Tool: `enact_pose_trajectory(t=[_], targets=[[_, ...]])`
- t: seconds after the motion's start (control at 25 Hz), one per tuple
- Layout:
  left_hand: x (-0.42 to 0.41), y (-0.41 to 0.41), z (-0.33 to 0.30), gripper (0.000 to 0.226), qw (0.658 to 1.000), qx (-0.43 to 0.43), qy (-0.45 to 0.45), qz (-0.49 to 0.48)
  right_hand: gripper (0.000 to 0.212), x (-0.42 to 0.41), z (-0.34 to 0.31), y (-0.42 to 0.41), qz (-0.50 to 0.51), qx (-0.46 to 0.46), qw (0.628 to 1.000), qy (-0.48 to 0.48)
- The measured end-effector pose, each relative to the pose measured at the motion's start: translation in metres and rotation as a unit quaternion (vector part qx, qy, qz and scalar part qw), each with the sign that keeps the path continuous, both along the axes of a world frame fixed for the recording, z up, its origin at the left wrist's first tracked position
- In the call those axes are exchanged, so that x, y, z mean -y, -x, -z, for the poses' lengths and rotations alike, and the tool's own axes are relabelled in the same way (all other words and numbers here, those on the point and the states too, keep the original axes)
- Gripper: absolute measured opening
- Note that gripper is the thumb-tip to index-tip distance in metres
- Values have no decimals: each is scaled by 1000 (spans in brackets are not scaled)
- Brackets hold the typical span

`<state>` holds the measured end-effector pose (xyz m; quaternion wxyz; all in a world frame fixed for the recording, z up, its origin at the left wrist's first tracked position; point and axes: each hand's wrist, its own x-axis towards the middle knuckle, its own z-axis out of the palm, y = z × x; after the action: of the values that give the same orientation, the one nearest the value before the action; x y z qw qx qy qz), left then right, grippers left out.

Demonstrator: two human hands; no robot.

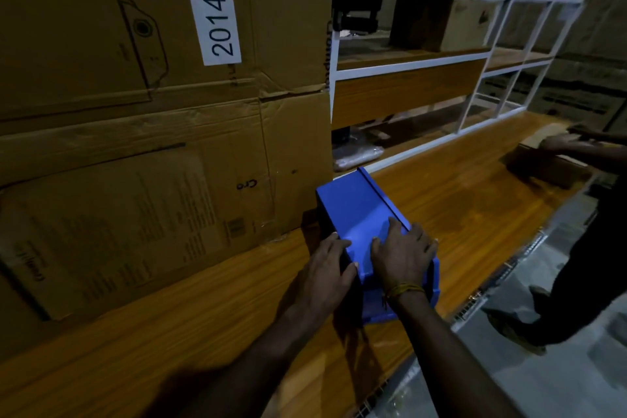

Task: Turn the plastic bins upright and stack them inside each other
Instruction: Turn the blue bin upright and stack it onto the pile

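Note:
A blue plastic bin lies upside down on the wooden shelf, its flat bottom facing up, close to the big cardboard boxes. My left hand grips the bin's left near edge, thumb on top and fingers down the dark side. My right hand lies flat on the upturned bottom near the right edge, fingers spread and straight. The bin's open side is hidden underneath. Only one bin can be made out.
Stacked cardboard boxes with a "2014" label stand at the left, right behind the bin. A white metal rack with small boxes rises at the back. Another person stands at the right, their hand on a brown box.

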<state>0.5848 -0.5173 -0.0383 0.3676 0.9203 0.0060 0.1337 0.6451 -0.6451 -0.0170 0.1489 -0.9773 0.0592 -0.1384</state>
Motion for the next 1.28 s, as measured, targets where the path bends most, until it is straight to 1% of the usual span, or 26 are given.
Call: enact_pose_trajectory(t=[0.16, 0.28, 0.4, 0.48, 0.6, 0.68, 0.8, 0.88, 0.96, 1.08, 1.16, 1.28], targets=[[-1, -3, 8, 48, 999, -8, -34, -22, 55, -1, 3, -3, 10, 56, 998, -14], [-10, 3, 2, 61, 995, 15, -62, -79, 41, -1, 0, 9, -2, 70, 997, -24], [-22, 12, -7, 59, 987, 43, -73, -137, 31, -7, -4, 24, -47, 48, 997, -30], [-36, 22, -9, 55, 984, 43, -83, -151, 28, -15, -9, 36, -87, 38, 994, -47], [-63, 52, -12, 47, 980, 38, -101, -168, 25, -33, -15, 60, -160, 51, 983, -73], [-88, 79, -17, 39, 978, 49, -83, -186, 26, -46, -15, 76, -204, 56, 975, -70], [-148, 123, -25, 27, 971, 75, -43, -225, 34, -65, -15, 104, -252, 45, 964, -76], [-186, 153, -29, 17, 972, 64, -6, -227, 33, -81, -14, 129, -268, 36, 960, -75], [-206, 184, -33, 7, 975, 49, 39, -214, 25, -101, -9, 158, -255, 54, 963, -70], [-211, 227, -31, 4, 968, 59, 25, -241, 18, -127, 1, 195, -188, 83, 976, -67], [-210, 253, -27, 3, 963, 65, 29, -261, 19, -143, 4, 220, -176, 82, 976, -98], [-207, 290, -24, 4, 959, 91, 52, -265, 24, -167, 9, 261, -202, 54, 962, -177]])
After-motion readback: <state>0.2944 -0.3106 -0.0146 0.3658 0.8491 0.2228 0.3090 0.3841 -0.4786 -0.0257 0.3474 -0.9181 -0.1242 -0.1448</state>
